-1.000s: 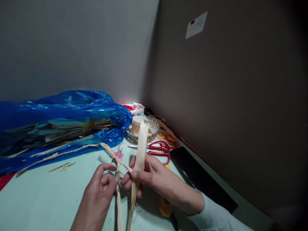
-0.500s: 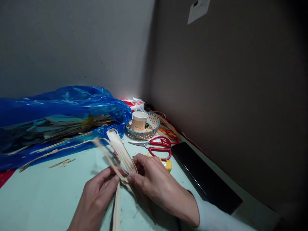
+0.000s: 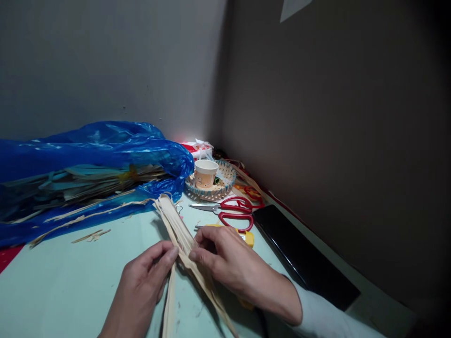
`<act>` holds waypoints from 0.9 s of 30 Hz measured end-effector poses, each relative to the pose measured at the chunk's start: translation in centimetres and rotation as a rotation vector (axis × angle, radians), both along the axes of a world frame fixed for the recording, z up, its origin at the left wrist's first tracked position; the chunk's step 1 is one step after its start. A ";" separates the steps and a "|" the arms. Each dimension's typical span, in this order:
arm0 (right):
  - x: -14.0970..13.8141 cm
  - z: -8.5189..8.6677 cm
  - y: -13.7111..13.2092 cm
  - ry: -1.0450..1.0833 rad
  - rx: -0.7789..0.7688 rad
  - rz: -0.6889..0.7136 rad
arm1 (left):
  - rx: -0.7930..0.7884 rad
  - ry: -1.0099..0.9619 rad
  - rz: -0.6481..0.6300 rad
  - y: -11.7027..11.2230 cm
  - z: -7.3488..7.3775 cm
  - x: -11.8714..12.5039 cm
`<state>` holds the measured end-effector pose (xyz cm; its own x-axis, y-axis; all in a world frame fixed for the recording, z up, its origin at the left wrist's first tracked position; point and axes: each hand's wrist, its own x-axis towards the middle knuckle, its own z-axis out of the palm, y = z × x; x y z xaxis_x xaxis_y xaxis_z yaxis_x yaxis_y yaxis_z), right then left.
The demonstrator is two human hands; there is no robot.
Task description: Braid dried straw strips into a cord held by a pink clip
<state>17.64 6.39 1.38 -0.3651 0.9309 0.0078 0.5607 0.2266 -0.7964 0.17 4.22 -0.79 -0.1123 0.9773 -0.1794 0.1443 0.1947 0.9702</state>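
Person seated at a pale green table (image 3: 52,281) set into the corner of the room. Both hands are low and close in, meeting over a bundle of pale leaf strips (image 3: 176,225). The left hand (image 3: 146,277) is closed, thumb and forefinger pinching the strips from the left where they cross. The right hand (image 3: 225,263) has its fingers curled and its fingertips down on the same strips from the other side; the thumb is hidden underneath, so I cannot tell whether it pinches or only presses. The strips lie flat on the table and run between the two hands. The broad ends fan away from the person toward a blue plastic bag (image 3: 88,155), and the thin tails trail back under the wrists. Long loose fibres stretch left along the bag's edge. Just beyond the right hand are a yellow tool (image 3: 247,238) and red scissors (image 3: 236,212). Farther back, a paper cup (image 3: 206,172) stands in a shallow woven tray (image 3: 220,190). A black flat slab (image 3: 303,253) lies to the right, along the wall.
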 end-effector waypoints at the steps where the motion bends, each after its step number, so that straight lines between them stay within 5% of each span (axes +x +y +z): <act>1: -0.1 0.0 -0.1 -0.001 -0.001 -0.009 | 0.000 -0.004 -0.039 0.0 0.0 -0.1; 5: -0.3 0.5 -0.6 -0.014 0.005 -0.012 | -0.048 -0.030 -0.142 0.2 -0.1 -0.5; 27: -2.3 -0.6 -1.5 -0.006 0.181 -0.072 | 0.070 -0.011 -0.126 0.4 0.4 0.2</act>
<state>15.39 4.90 0.79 -0.2985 0.9381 0.1756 0.5850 0.3252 -0.7429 0.41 4.58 -0.38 0.0137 0.9937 -0.1110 0.1529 0.1076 0.9824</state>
